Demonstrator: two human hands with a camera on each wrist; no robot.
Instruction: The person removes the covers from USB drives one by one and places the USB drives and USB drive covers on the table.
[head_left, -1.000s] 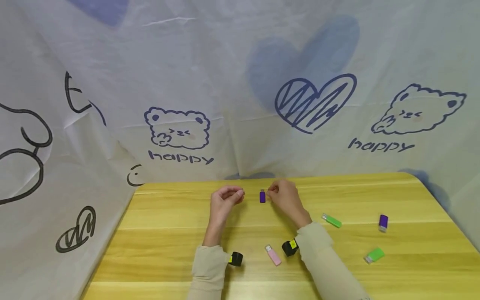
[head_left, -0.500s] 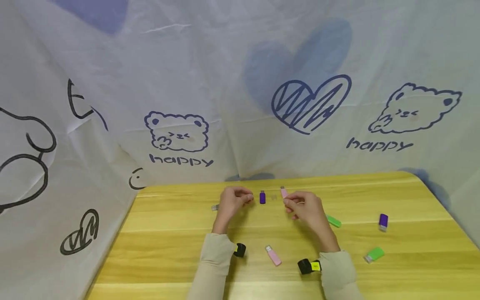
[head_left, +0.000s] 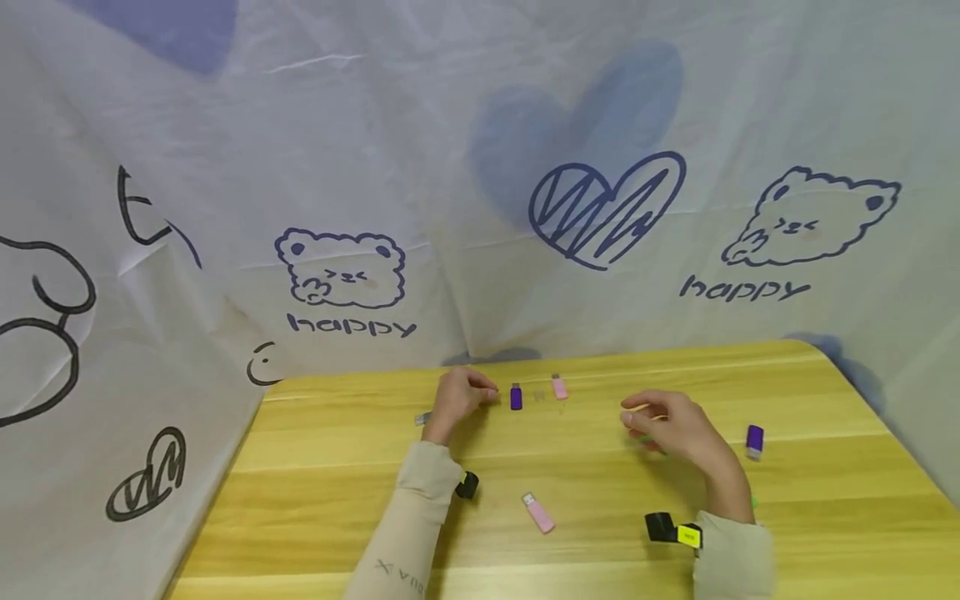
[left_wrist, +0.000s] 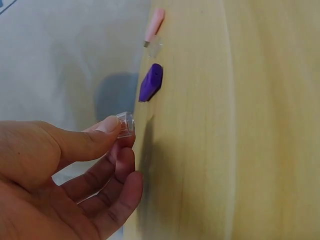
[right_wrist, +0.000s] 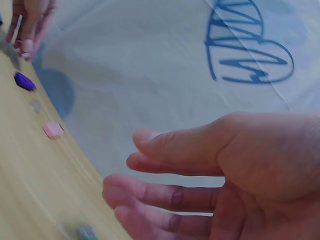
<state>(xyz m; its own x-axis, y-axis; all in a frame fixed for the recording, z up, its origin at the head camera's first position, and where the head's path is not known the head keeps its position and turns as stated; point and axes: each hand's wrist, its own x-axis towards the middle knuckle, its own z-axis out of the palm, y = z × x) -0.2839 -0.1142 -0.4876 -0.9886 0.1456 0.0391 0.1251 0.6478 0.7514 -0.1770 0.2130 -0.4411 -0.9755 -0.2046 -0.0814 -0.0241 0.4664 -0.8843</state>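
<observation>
At the far part of the table, my left hand [head_left: 457, 407] pinches a small clear plastic cap [left_wrist: 125, 124] between thumb and forefinger. Just right of it lies a purple USB stick [head_left: 516, 397], metal plug facing the back. A pink USB stick [head_left: 559, 387] rests farther right, with a small clear piece [head_left: 538, 397] between the two. My right hand [head_left: 675, 425] hovers over a green USB stick [head_left: 647, 439], fingers loosely bent and apart, nothing between them. The hand hides most of that green stick; its plug end [right_wrist: 86, 231] shows blurred in the right wrist view.
Another pink USB stick [head_left: 537, 513] lies near the table's front middle. A second purple one [head_left: 754, 442] is at the right. Behind my left wrist a metal plug [head_left: 423, 419] peeks out. A drawn-on white cloth [head_left: 480, 208] hangs along the table's back edge.
My right hand let go of the pink USB stick beside the purple one, then moved right to above the green stick. My left hand stayed near the purple stick, still pinching.
</observation>
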